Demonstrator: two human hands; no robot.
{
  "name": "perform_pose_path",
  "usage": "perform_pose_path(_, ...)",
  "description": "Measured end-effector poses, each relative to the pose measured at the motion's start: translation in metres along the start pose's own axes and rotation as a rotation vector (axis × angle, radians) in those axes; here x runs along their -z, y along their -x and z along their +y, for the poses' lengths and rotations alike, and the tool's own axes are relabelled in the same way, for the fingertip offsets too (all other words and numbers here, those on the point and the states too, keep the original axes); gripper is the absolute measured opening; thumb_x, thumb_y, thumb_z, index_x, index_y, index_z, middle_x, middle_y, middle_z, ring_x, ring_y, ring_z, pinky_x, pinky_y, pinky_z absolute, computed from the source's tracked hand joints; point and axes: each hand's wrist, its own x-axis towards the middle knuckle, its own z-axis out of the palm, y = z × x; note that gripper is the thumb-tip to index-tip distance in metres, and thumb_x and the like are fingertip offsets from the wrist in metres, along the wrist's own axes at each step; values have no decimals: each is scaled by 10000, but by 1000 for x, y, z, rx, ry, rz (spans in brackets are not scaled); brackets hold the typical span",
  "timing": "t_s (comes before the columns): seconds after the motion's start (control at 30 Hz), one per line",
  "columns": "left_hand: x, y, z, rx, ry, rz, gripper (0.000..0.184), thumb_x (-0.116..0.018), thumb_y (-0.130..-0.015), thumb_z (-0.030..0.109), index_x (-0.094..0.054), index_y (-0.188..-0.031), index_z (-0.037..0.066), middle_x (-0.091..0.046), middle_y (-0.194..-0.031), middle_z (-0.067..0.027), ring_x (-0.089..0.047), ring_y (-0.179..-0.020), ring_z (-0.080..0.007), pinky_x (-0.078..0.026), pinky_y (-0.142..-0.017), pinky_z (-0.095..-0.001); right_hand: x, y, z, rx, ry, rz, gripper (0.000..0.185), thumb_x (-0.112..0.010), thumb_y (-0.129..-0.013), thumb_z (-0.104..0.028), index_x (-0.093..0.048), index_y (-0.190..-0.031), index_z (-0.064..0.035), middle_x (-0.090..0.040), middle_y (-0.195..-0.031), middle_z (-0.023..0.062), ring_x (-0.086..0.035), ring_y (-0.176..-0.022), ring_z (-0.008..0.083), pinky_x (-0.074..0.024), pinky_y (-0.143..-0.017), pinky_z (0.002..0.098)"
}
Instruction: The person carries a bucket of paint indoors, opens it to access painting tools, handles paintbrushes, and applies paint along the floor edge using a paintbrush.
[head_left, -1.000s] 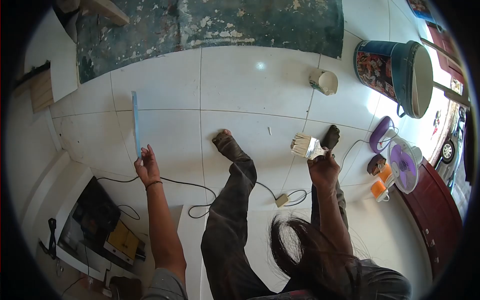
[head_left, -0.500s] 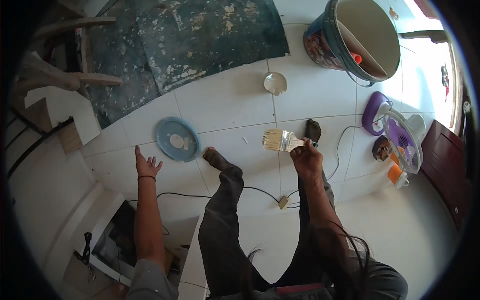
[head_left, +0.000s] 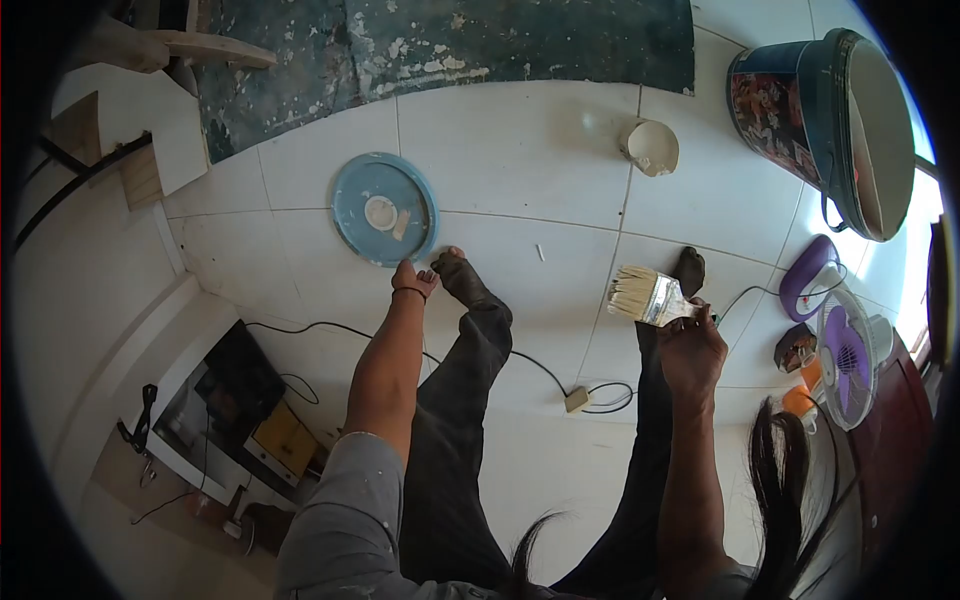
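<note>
My right hand (head_left: pixel 692 350) is closed round the handle of a wide paintbrush (head_left: pixel 650 296), whose pale bristles point left. At the near edge of a round blue lid (head_left: pixel 362 222) is my left hand (head_left: pixel 414 277), palm up, thumb and fingers apart and partly foreshortened. Whether it touches the rim I cannot tell. The lid lies on the tiled floor with a pale round patch and a small tan piece on it. To the right, beyond the brush, stands a small pale cup (head_left: pixel 652 148).
A large blue bucket (head_left: pixel 820 125) stands at upper right, above a purple fan (head_left: pixel 848 355). A paint-spotted green sheet (head_left: pixel 450 50) spans the top. A cable with a small box (head_left: pixel 577 400) crosses the floor by my legs. Wooden legs (head_left: pixel 210 47) stand upper left.
The blue lid was edge-on at my left hand, then lay flat on the floor. Since then my left hand has moved right to its near edge. My right hand has kept hold of the brush.
</note>
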Motion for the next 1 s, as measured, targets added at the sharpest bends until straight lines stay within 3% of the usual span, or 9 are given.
perform_pose_path(0.17, -23, -72, 4, 114, 220, -27, 447, -552, -1012, 369, -529, -1318, 44, -571, -1292, -140, -572, -1213, -309, -499, -1021, -497, -12, -13, 17, -10, 176, 118, 262, -566, -1032, -242, -643, -1182, -42, -693, -1172, 106, -636, -1143, 255, -532, -961, 411)
perform_pose_path(0.27, -17, -93, 16, 189, 324, -66, 362, -534, -1033, 306, -545, -1295, 57, -576, -1286, -140, -582, -1182, -309, -530, -969, -518, -27, -21, 33, -30, 231, 61, 260, -570, -1029, -243, -646, -1174, -41, -692, -1165, 106, -634, -1137, 253, -533, -951, 412)
perform_pose_path(0.37, -4, -77, 33, 5, 327, -203, 289, -544, -1024, 223, -552, -1291, 112, -583, -1278, -136, -558, -1185, -307, -564, -899, -510, -27, -29, 44, -75, 162, 76, 240, -572, -1028, -235, -653, -1149, -44, -695, -1152, 95, -647, -1100, 242, -533, -922, 402)
perform_pose_path(0.47, 25, -40, 73, -18, 104, -83, 308, -593, -1007, 136, -540, -1310, 131, -576, -1283, -122, -569, -1143, -295, -578, -873, -483, -18, -32, 56, -103, 192, 93, 217, -572, -1030, -232, -662, -1118, -55, -699, -1125, 81, -660, -1040, 228, -527, -900, 391)
perform_pose_path(0.57, 66, 1, 120, 15, -137, -9, 221, -582, -1032, 193, -561, -1228, 94, -598, -1170, -114, -599, -1019, -269, -587, -808, -422, -5, -26, 65, -142, 220, 146, 203, -584, -1029, -243, -669, -1092, -70, -701, -1101, 68, -664, -990, 217, -524, -887, 378)
perform_pose_path(0.63, 93, 36, 149, 111, -235, -97, 176, -582, -1038, 197, -555, -1122, 45, -578, -1011, -128, -597, -837, -260, -590, -685, -362, 2, -21, 68, -154, 200, 140, 199, -618, -1014, -264, -674, -1076, -83, -700, -1089, 60, -657, -976, 208, -515, -897, 380)
perform_pose_path(0.7, 111, 75, 164, 150, -303, -203, 248, -574, -1052, 220, -559, -1048, -28, -571, -903, -101, -586, -717, -175, -553, -594, -276, 3, -17, 68, -160, 199, 154, 197, -643, -1000, -274, -676, -1067, -92, -699, -1089, 51, -651, -982, 200, -504, -904, 376)
perform_pose_path(0.8, 110, 166, 167, 282, -252, -342, 309, -549, -1062, 223, -578, -1110, -81, -579, -846, -89, -573, -710, -169, -537, -601, -265, 10, -12, 60, -148, 172, 150, 189, -667, -980, -272, -678, -1067, -104, -688, -1088, 43, -636, -967, 196, -493, -899, 368)
perform_pose_path(1.0, 28, 329, 96, 463, -154, -974, 483, -491, -1079, 198, -402, -1383, -166, -547, -864, -108, -529, -666, -153, -502, -556, -234, 4, -6, 26, -86, 58, 116, 213, -683, -969, -295, -673, -1071, -109, -675, -1074, 33, -616, -995, 197, -480, -919, 365)
